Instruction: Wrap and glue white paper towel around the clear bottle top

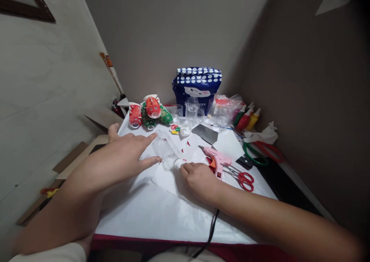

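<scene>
A clear plastic bottle lies on its side over the white-covered table, its white cap end toward me. Around that cap end the fingers of my right hand are closed. My left hand is at the bottle's left side with fingers spread, the index fingertip by its far end and the thumb tip near its side. Just right of my right hand lie a pink glue gun and red-handled scissors. A white sheet is under the bottle's near end.
Red and green fish-like figures stand at the back left. Behind are a blue bag and clear cups. Paint bottles, a grey plate and green-and-red-handled scissors are on the right. A black cable crosses the front edge.
</scene>
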